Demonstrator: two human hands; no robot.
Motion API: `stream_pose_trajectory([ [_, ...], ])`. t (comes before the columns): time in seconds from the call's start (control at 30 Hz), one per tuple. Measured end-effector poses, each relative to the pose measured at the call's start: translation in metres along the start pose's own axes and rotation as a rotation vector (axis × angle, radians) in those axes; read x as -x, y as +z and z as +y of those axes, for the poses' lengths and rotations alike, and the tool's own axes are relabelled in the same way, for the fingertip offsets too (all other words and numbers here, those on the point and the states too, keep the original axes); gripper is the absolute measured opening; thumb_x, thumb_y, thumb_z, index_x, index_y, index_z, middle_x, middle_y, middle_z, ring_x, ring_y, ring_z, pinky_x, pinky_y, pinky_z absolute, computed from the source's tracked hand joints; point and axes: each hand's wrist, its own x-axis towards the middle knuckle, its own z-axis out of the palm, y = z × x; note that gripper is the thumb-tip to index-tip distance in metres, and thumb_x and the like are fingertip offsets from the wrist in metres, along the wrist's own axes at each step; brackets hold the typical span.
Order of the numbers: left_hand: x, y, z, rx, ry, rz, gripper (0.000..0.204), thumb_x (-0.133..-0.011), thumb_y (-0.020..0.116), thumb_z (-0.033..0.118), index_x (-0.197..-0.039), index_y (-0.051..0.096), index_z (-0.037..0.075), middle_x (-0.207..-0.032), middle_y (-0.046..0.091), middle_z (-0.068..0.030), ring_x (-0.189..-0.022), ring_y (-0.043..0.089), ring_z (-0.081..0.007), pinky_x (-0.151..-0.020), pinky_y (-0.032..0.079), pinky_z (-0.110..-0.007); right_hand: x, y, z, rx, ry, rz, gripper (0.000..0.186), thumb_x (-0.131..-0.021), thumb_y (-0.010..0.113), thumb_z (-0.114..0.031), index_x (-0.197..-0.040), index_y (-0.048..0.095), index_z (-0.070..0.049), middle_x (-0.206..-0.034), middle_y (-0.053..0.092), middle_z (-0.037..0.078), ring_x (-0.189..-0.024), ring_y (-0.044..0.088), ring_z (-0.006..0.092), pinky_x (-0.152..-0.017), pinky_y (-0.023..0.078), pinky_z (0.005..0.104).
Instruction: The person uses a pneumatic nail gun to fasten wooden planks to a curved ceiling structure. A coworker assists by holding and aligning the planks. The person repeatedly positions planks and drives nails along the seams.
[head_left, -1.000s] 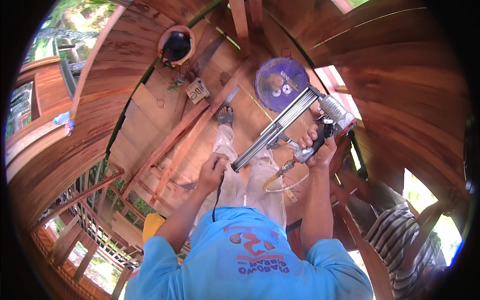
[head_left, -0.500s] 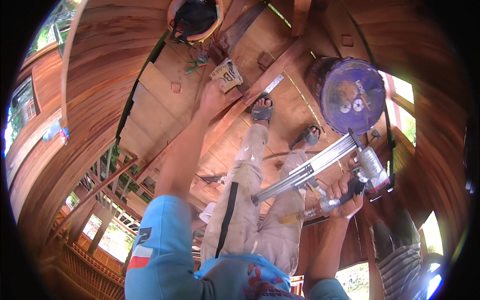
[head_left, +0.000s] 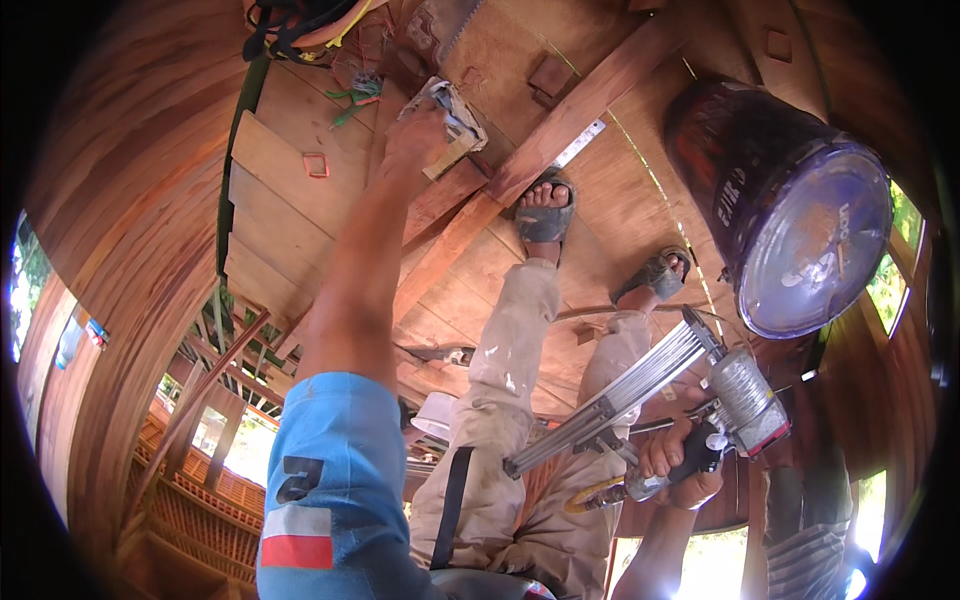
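Note:
My left hand [head_left: 418, 138] reaches to a small torn cardboard box [head_left: 468, 138] beside a wooden beam. Its fingers go in at the box's open top, where they are mostly hidden. Grey and pale pieces show inside the box, too small to name. Wrapped round the dark grip of a nail gun [head_left: 745, 395] is my right hand [head_left: 680, 465]. The gun has a silvery body and a long metal magazine that slants across my right leg. At its grip end is a hose fitting with a yellowish part.
A dark drum [head_left: 735, 170] with a purple lid stands at the right. Long timber beams [head_left: 590, 105] cross the plank floor near my sandalled feet. Green-handled pliers [head_left: 352, 100], a handsaw [head_left: 440, 30] and a container with black straps [head_left: 300, 25] lie ahead. A white bucket [head_left: 435, 413] sits behind my left leg.
My left hand has shifted from the box's outer side to its opening, and the box is now tilted with its inside showing. The nail gun stays in my right hand, slightly lower in view.

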Motion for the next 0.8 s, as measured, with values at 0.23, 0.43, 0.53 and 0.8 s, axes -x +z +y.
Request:
stream_pose_trajectory([
  [0.23,-0.01,-0.009,-0.011,0.461,-0.252,-0.028,0.037,-0.096,0.058,0.03,-0.121,0.07,0.006,-0.113,0.074,-0.021,-0.112,0.068,-0.0408,-0.095,0.055,-0.05,-0.017,-0.001,-0.009,0.032,0.079,-0.104,0.061,-0.095,0.066,-0.049,-0.122,0.048,0.003,-0.082,0.049,0.003,-0.068,0.058,0.0177,-0.061,0.051,0.0371],
  [0.43,0.005,-0.034,-0.023,0.154,0.039,-0.136,0.029,-0.095,0.057,0.022,-0.113,0.073,0.005,-0.11,0.074,-0.022,-0.09,0.074,-0.0361,-0.083,0.058,-0.046,-0.021,-0.001,-0.005,0.019,0.082,-0.055,0.054,-0.096,0.064,-0.044,-0.12,0.049,0.003,-0.078,0.049,0.005,-0.067,0.058,0.0193,-0.062,0.051,0.0369],
  [0.53,-0.022,-0.048,-0.003,-0.281,0.172,-0.178,0.032,-0.093,0.056,0.018,-0.118,0.074,0.01,-0.114,0.075,-0.0181,-0.1,0.075,-0.0326,-0.082,0.059,-0.048,-0.026,0.0,-0.004,-0.031,0.063,-0.087,0.049,-0.1,0.057,-0.044,-0.107,0.052,0.005,-0.073,0.047,0.008,-0.064,0.055,0.0223,-0.062,0.051,0.0397],
  [0.8,-0.051,-0.001,0.012,0.008,-0.298,0.103,0.03,-0.093,0.056,0.02,-0.112,0.078,0.014,-0.122,0.074,-0.0126,-0.115,0.069,-0.0327,-0.098,0.048,-0.055,-0.031,0.008,0.003,-0.113,-0.019,-0.095,0.072,-0.103,0.049,-0.06,-0.134,0.042,0.004,-0.078,0.048,0.009,-0.065,0.058,0.0255,-0.063,0.051,0.0455],
])
